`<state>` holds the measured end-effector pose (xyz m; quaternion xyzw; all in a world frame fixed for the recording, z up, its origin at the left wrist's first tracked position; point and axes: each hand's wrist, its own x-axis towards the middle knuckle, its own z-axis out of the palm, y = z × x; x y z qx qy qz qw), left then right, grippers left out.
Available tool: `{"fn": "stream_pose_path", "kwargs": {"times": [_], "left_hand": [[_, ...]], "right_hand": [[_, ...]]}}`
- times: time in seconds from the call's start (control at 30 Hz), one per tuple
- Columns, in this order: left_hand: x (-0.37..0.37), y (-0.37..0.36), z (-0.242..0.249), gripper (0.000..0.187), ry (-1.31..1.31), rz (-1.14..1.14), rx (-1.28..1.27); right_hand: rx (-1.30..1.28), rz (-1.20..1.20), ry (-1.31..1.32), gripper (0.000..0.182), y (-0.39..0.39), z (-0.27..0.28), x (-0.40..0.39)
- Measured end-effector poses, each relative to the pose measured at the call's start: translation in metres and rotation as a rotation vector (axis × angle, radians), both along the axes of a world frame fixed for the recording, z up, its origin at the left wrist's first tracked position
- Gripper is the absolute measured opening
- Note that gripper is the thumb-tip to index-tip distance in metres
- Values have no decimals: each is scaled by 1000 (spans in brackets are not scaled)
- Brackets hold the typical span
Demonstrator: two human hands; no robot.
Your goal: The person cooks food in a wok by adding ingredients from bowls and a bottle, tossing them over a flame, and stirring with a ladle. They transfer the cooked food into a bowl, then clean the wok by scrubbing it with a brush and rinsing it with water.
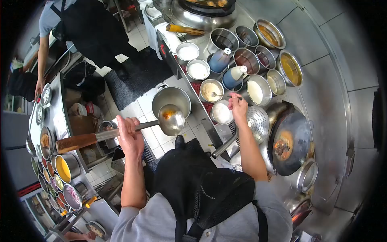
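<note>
At frame centre, the left hand [130,136] has its fingers wrapped around a ladle [171,119] while the right hand [238,107] pinches a spoon [219,95] in a seasoning bowl [211,90].

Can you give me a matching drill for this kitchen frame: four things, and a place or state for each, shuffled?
Things:
1. ladle
2. small spoon
3. wok
4. perforated skimmer

Places or states:
A. on the burner, with a brown-orange patch of food in it
B. held by its handle in the left hand, a little orange sauce in the bowl
C. lying beside the wok, under the right forearm
D. pinched by the right hand, dipping into a bowl of pale paste

Pairs: 1-B, 2-D, 3-A, 4-C
</note>
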<state>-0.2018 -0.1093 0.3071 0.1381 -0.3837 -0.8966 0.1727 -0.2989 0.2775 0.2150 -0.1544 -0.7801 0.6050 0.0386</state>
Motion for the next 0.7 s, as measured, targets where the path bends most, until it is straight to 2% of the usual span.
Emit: {"fn": "stream_pose_path", "kwargs": {"times": [0.07,0.17,0.47,0.7], "left_hand": [[-5,2,1,51,-4,-17,-10],[-14,15,6,48,-8,18,18],[-23,36,25,49,54,-7,13],[-30,45,26,52,83,-66,-16]], "right_hand": [[1,8,-7,37,-1,-6,2],[-132,33,36,39,-5,-14,3],[-388,-139,36,39,20,9,27],[-502,-168,50,37,39,0,32]]}}
